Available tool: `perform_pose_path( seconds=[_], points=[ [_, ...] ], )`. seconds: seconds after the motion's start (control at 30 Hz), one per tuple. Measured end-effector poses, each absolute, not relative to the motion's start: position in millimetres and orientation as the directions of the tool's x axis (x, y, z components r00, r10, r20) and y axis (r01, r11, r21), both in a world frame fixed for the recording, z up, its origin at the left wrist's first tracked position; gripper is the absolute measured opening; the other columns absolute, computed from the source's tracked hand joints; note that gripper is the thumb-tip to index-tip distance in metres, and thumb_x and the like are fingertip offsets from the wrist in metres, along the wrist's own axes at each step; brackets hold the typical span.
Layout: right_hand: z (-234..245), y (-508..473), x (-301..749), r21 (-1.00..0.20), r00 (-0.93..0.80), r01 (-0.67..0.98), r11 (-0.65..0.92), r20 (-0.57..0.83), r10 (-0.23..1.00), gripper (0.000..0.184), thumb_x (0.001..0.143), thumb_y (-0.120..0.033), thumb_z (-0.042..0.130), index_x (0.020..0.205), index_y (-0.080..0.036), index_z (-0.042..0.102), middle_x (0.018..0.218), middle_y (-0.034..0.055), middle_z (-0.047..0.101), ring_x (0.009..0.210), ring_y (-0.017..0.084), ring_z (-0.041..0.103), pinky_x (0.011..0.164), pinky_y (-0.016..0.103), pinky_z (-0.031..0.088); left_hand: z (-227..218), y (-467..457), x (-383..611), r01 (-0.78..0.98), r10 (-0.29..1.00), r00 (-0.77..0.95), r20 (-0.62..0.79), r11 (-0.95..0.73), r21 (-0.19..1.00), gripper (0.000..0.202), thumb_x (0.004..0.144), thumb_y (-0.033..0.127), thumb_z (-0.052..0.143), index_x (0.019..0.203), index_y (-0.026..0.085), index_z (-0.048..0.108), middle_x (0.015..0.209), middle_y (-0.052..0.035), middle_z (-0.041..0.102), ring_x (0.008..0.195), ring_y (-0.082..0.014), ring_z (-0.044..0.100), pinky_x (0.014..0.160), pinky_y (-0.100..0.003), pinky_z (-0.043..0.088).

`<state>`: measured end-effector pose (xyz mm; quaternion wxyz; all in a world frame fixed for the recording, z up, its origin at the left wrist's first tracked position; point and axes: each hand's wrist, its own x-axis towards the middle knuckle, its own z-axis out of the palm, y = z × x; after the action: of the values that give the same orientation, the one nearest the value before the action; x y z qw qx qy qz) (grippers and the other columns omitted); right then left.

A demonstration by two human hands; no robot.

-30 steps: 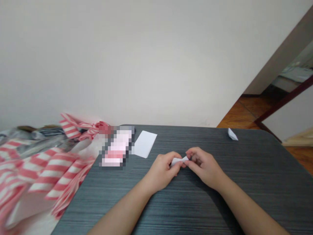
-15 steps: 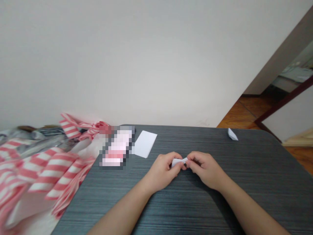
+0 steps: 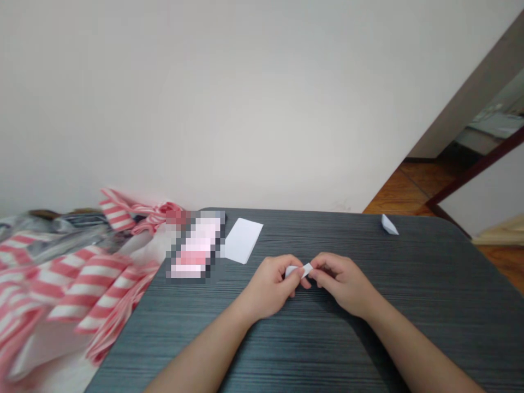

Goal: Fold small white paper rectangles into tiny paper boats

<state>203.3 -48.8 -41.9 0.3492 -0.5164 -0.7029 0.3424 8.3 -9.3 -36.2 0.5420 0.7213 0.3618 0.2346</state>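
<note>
Between my two hands is a small folded piece of white paper (image 3: pixel 307 269), held just above the dark table. My left hand (image 3: pixel 276 286) pinches its left part, the thumb lying across the front and hiding some of it. The fingertips of my right hand (image 3: pixel 339 281) are closed on the paper's right end. Left of my hands, a stack of white paper sheets (image 3: pixel 243 240) lies flat. Farther off to the right sits a small folded white paper piece (image 3: pixel 389 225) with pointed ends.
The dark wood-grain table (image 3: pixel 429 305) meets a pale wall (image 3: pixel 262 109) at its far edge. A pixelated, phone-shaped object (image 3: pixel 196 245) lies at the table's left. Red-and-white striped cloth (image 3: pixel 94 278) is heaped beyond the left edge. Wooden floor (image 3: pixel 413 183) shows at right.
The folded paper in my fingers has tilted, its right end now angled upward more. My left thumb has shifted slightly over it. Everything else lies as before.
</note>
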Motion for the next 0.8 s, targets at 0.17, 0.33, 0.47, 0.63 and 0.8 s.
perform_pose_path(
  seconds=[0.17,0.33,0.47,0.63,0.8],
  points=[
    [-43,-49,204,-0.854,-0.221,0.467,0.227,0.136,0.966,0.014,0.091,-0.019,0.057,0.084,-0.017,0.068,0.069,-0.0001,0.061,0.064,0.013,0.055,0.061,0.023,0.042,-33,-9,8,0.238,0.783,0.619,-0.067,-0.106,0.965,0.028,0.092,0.031,0.052,0.080,0.014,0.069,0.063,-0.0010,0.067,0.050,-0.0095,0.052,0.051,-0.019,0.039],
    [-44,-49,204,-0.865,-0.234,0.430,0.257,0.168,0.958,0.012,0.091,-0.019,0.058,0.088,-0.018,0.069,0.075,0.0014,0.064,0.067,0.014,0.058,0.062,0.024,0.045,-34,-9,7,0.245,0.780,0.621,-0.077,-0.100,0.964,0.029,0.092,0.033,0.052,0.080,0.014,0.069,0.060,-0.0007,0.065,0.050,-0.0096,0.052,0.050,-0.019,0.038],
    [-44,-48,205,-0.854,-0.260,0.386,0.350,0.263,0.929,0.012,0.091,-0.017,0.058,0.092,-0.020,0.070,0.080,0.0030,0.066,0.071,0.015,0.061,0.067,0.026,0.048,-38,-9,6,0.235,0.779,0.623,-0.076,-0.094,0.967,0.030,0.093,0.035,0.051,0.080,0.014,0.069,0.062,-0.0021,0.067,0.051,-0.0101,0.054,0.050,-0.020,0.039],
    [-45,-46,207,-0.819,-0.283,0.355,0.451,0.366,0.887,0.014,0.092,-0.017,0.058,0.091,-0.020,0.072,0.078,0.0040,0.067,0.074,0.016,0.063,0.070,0.028,0.050,-44,-9,6,0.154,0.754,0.649,-0.101,0.000,0.988,0.030,0.093,0.037,0.051,0.084,0.013,0.066,0.079,-0.0077,0.073,0.055,-0.0104,0.057,0.052,-0.020,0.042],
    [-46,-46,209,-0.790,-0.312,0.373,0.487,0.387,0.868,0.017,0.093,-0.017,0.056,0.089,-0.021,0.072,0.080,0.0048,0.068,0.075,0.017,0.064,0.071,0.029,0.051,-45,-9,8,0.105,0.742,0.656,-0.140,0.094,0.990,0.028,0.092,0.037,0.053,0.084,0.013,0.064,0.078,-0.0080,0.073,0.053,-0.0092,0.056,0.050,-0.019,0.040]
  ],
)
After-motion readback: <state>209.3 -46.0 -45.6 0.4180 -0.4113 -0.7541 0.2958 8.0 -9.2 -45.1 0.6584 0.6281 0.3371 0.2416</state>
